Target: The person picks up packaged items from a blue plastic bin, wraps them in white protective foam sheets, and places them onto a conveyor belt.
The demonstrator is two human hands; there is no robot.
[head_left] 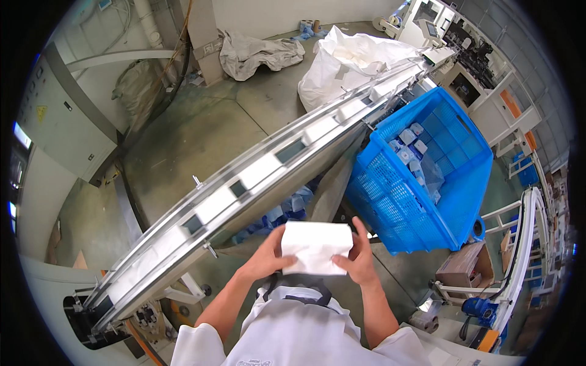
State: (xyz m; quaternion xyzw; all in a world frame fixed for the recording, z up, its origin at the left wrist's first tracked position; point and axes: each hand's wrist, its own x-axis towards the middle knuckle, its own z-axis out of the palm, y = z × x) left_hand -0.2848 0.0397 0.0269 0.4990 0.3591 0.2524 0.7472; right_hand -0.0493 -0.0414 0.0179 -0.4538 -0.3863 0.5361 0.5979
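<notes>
Across the frame from lower left to upper right runs a long metal conveyor (pixel 256 171) carrying white stacks set apart along its track, so plenty of pieces are yet to be lifted off. At lower centre, the left hand (pixel 264 259) clamps the left edge of a white stack of tissue (pixel 315 247), fingers curled under and thumb on the near side; the right hand (pixel 357 259) clamps the right edge the same way. The stack sits off the conveyor, held level in front of the chest. To the right, a blue crate (pixel 452 213) holds only a few small packs in its upper corner and looks mostly unfilled. The stack's underside and the fingertips beneath it are hidden, and the machinery at the upper right rim is too warped to read.
</notes>
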